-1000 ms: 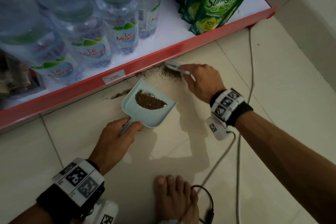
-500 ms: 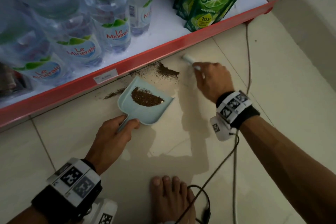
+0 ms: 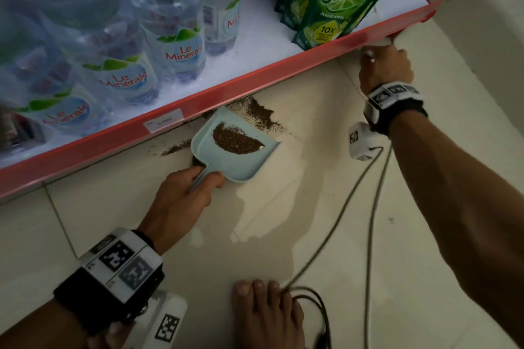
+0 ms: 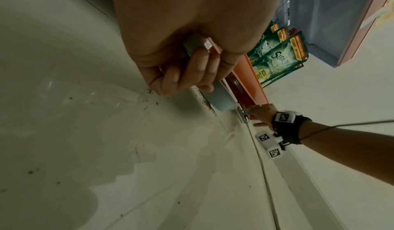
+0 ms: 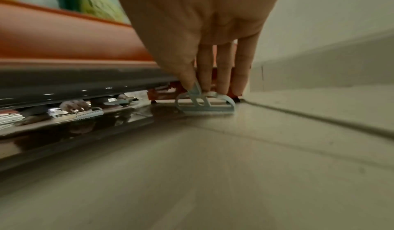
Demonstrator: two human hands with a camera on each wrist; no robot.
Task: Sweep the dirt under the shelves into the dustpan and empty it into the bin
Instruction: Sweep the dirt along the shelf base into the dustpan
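Tiled floor (image 3: 326,235) open in front of the red shelf edge (image 3: 255,76); wall (image 3: 482,22) closes the right end. Water bottles (image 3: 181,45) and green Sunlight pouches (image 3: 340,0) stand on the shelf; 2 cables (image 3: 371,207) trail across floor near a bare foot (image 3: 266,317). Left hand (image 3: 181,201) grips dustpan (image 3: 235,147) handle, pan mouth at shelf edge, dirt (image 3: 235,139) inside, more dirt pile (image 3: 261,116) just beside it. Right hand (image 3: 385,68) grasps small brush (image 5: 204,103) at shelf's right corner, well apart from pan.
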